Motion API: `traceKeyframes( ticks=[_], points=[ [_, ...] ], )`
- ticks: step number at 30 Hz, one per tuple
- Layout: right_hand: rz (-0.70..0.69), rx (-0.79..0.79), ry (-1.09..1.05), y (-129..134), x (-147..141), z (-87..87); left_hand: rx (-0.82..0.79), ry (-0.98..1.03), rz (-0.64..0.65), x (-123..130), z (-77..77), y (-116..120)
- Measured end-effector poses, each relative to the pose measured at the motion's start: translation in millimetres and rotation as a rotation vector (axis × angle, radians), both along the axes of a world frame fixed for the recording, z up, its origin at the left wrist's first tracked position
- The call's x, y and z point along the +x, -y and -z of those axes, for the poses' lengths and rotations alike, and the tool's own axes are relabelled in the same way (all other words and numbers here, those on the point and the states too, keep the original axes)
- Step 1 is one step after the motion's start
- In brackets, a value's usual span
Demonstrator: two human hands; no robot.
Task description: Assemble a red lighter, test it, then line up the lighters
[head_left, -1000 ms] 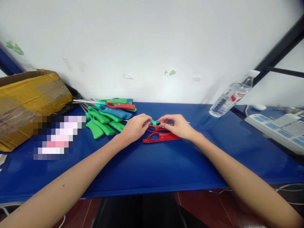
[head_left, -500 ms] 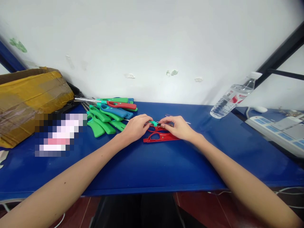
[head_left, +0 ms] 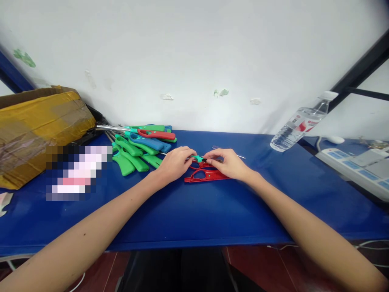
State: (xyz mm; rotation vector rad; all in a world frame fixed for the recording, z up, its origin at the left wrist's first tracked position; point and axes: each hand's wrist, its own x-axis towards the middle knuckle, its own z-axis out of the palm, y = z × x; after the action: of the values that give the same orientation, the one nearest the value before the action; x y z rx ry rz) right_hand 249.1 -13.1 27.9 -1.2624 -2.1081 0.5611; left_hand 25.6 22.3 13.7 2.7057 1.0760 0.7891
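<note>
At mid-table, my left hand (head_left: 176, 162) pinches the left end of a small teal piece (head_left: 198, 158). My right hand (head_left: 226, 162) has its fingers closed on a small dark part (head_left: 205, 159) touching the teal piece's right side. Both hands are over an opened red lighter handle. One red half-shell (head_left: 209, 174) lies nearer me, partly under my right hand. The other red shell (head_left: 199, 165) lies just behind it, largely hidden by my fingers. A thin metal rod (head_left: 241, 156) pokes out behind my right hand.
Left of my hands is a pile of green, blue and red lighters (head_left: 146, 146). Beyond it stands a taped cardboard box (head_left: 39, 129), with a blurred patch in front. A water bottle (head_left: 299, 125) and a power strip (head_left: 358, 166) are at the right on the blue table (head_left: 194, 219).
</note>
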Motion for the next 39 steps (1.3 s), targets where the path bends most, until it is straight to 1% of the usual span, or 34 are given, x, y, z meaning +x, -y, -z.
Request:
traceKeyframes(
  ticks=[5, 13, 20, 27, 32, 39],
  points=[
    [-0.004, 0.008, -0.002, 1.4, -0.2, -1.0, 0.002, -0.002, -0.006, -0.4, 0.2, -0.2],
    [-0.032, 0.031, -0.068, 1.3, 0.8, 0.9, -0.008, 0.018, -0.002, 0.0, -1.1, 0.6],
    [-0.041, 0.118, -0.022, -1.4, 2.4, 2.4, -0.010, 0.030, 0.025, -0.6, -1.7, 1.0],
    [-0.029, 0.070, 0.010, 2.0, -0.3, -0.9, -0.016, 0.022, 0.044, -1.9, -2.2, 2.5],
    [-0.054, 0.037, -0.001, 2.6, -0.5, -0.8, -0.008, 0.017, 0.046, -2.2, -0.6, 0.7],
    [-0.069, 0.053, 0.003, 1.4, -0.3, 1.1, 0.001, 0.017, -0.004, 1.4, -0.2, 2.7]
  ],
)
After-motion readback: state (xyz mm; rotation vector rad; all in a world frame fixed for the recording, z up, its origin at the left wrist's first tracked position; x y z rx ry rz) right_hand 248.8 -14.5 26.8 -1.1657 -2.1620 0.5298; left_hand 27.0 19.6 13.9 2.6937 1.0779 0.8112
